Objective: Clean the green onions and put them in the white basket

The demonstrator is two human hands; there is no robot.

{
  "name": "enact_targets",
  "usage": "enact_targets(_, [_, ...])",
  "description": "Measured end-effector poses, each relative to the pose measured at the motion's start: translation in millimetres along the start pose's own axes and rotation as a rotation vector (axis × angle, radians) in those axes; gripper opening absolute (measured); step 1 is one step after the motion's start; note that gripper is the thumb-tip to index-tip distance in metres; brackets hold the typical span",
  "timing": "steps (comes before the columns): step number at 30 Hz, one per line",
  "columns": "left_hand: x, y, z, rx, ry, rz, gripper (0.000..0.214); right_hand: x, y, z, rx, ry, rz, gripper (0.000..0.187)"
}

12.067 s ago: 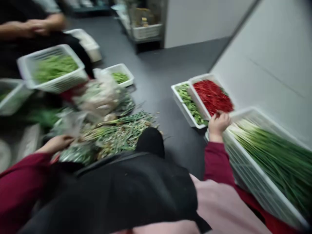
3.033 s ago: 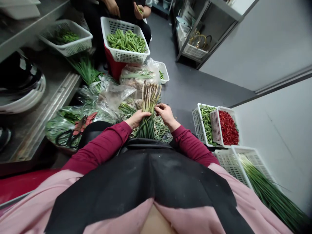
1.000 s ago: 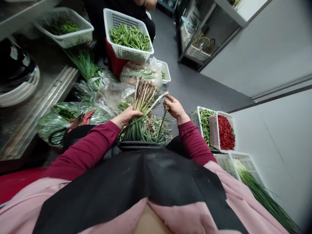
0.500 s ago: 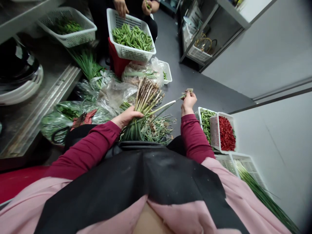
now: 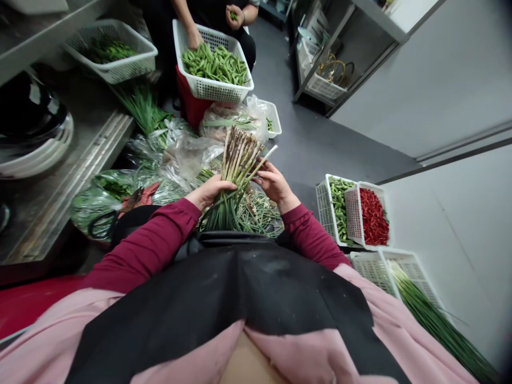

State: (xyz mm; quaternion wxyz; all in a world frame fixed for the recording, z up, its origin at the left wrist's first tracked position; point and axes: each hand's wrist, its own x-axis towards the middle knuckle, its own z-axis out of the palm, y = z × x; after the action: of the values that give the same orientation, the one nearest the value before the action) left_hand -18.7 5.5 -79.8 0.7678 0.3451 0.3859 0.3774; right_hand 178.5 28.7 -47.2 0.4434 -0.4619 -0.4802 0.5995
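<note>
My left hand (image 5: 212, 191) is wrapped round a bunch of scallions (image 5: 240, 154), its soil-stained root ends pointing up and away, its green leaves hanging below. One clean white scallion stalk (image 5: 269, 156) sticks out to the right of the bunch. My right hand (image 5: 276, 184) is beside that stalk, fingers apart and reaching toward the bunch; whether the fingertips touch it I cannot tell. Beneath both hands lies a pile of green trimmings and peeled skins (image 5: 260, 210).
Ahead, another person's hand (image 5: 195, 38) reaches into a white basket (image 5: 224, 93) of green peppers. Plastic bags of greens (image 5: 116, 184) lie to the left, with black-handled scissors (image 5: 102, 224). At right stand baskets of red chillies (image 5: 374, 216) and cleaned scallions (image 5: 424, 304).
My right hand has come back left from pulling at the scallion's end to beside the bunch. The white stalk now points up. The other person's hand has lowered into the pepper basket.
</note>
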Motion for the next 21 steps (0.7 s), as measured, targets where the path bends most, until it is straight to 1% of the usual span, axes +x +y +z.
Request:
enact_targets(2, [1.0, -1.5, 1.5, -0.002, -0.021, -0.006, 0.037, -0.1, -5.2, 10.2, 0.091, 0.001, 0.001, 0.029])
enact_targets(4, [1.4, -2.2, 2.5, -0.012, -0.032, -0.002, 0.037, -0.7, -4.7, 16.5, 0.093, 0.015, 0.005, 0.031])
enact_targets(6, [1.7, -1.8, 2.5, -0.024, 0.003, 0.004, 0.034, -2.3, -1.2, 17.7, 0.053, 0.037, 0.007, 0.035])
enact_targets(9, [2.5, 0.2, 0.9, -0.052, 0.103, 0.025, 0.029, -4.9, 3.1, 12.1, -0.071, 0.148, -0.003, 0.037])
enact_targets(11, [2.8, 1.8, 0.1, -0.088, 0.119, 0.021, 0.028, -6.0, 3.8, 7.5, -0.17, 0.248, -0.026, 0.04])
enact_targets(12, [2.6, 2.5, 0.2, -0.104, 0.108, 0.008, 0.029, -6.2, 3.7, 5.8, -0.206, 0.288, -0.04, 0.041])
enact_targets(14, [1.6, 2.9, 1.8, -0.114, 0.067, -0.014, 0.032, -5.9, 3.2, 4.5, -0.251, 0.325, -0.063, 0.045])
enact_targets(18, [-0.2, -1.8, 8.2, -0.061, 0.01, 0.023, 0.035, -2.4, 2.7, 7.3, -0.345, 0.327, -0.134, 0.047])
enact_targets(21, [0.9, -9.2, 12.6, -0.005, 0.01, 0.071, 0.037, 4.3, 2.4, 10.4, -0.423, 0.334, -0.177, 0.048])
